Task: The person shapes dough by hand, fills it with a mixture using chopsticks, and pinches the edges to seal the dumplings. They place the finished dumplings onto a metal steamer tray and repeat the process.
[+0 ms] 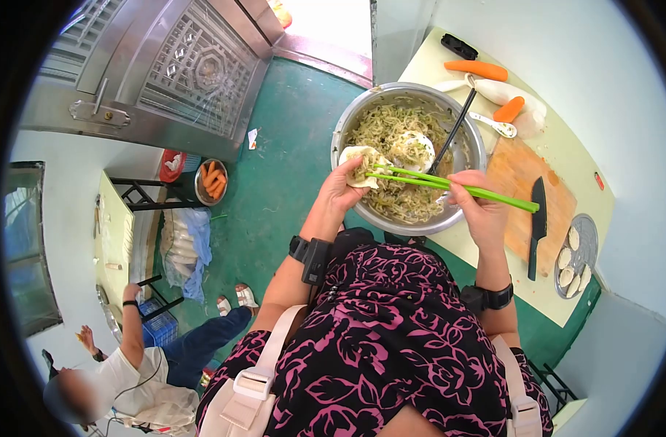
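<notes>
My left hand point(339, 189) holds a pale round dumpling wrapper point(356, 156) at the near left edge of a large metal bowl point(338, 136). Shredded vegetable filling point(380, 125) fills much of this bowl. Closed around a pair of green chopsticks point(504, 199), my right hand point(481, 211) is over the right rim, and the chopstick tips reach filling on the wrapper. Within the bowl sits a white dish or scoop point(425, 148) with filling on it; its exact form is partly hidden. A black stick-like handle point(457, 122) leans across the bowl's right side.
Right of the bowl are a wooden cutting board point(511, 178), a knife point(538, 218), a metal tray point(585, 237) with several dumplings, carrots point(486, 70), a white radish point(504, 93) and a white spoon point(502, 129). At lower left, a co-worker point(140, 364) is beside another table.
</notes>
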The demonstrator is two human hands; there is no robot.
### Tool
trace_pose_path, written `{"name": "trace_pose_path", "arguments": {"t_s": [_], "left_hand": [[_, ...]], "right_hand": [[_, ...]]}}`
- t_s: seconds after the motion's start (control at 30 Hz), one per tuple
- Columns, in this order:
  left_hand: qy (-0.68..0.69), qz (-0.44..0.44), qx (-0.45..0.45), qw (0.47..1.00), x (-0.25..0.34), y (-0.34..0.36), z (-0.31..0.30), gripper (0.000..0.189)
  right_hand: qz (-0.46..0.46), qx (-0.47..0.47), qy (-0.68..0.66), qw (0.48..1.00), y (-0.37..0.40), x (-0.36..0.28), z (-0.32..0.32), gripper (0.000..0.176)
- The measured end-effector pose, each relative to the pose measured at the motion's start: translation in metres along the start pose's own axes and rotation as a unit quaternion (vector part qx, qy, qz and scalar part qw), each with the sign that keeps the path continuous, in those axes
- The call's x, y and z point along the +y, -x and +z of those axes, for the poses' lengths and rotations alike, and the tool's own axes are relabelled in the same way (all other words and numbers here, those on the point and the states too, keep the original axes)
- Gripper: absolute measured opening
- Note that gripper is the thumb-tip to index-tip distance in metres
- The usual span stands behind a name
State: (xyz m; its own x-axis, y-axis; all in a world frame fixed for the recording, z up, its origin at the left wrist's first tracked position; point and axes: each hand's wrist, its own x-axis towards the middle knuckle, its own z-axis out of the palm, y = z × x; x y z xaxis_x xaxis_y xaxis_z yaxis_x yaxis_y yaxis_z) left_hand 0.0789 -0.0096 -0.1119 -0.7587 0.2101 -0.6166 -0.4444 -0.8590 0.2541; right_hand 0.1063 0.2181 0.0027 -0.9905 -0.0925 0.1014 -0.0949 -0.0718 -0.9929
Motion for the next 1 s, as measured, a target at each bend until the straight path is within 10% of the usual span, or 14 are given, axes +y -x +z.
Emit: {"name": "trace_pose_path", "arguments": {"t_s": [1.0], "left_hand": [[-0.005, -0.037, -0.062, 0.997, 0.003, 0.005, 0.000, 0.036]], "right_hand": [[-0.002, 0.123, -0.010, 0.992, 0.005, 0.035, -0.010, 0.008]]}}
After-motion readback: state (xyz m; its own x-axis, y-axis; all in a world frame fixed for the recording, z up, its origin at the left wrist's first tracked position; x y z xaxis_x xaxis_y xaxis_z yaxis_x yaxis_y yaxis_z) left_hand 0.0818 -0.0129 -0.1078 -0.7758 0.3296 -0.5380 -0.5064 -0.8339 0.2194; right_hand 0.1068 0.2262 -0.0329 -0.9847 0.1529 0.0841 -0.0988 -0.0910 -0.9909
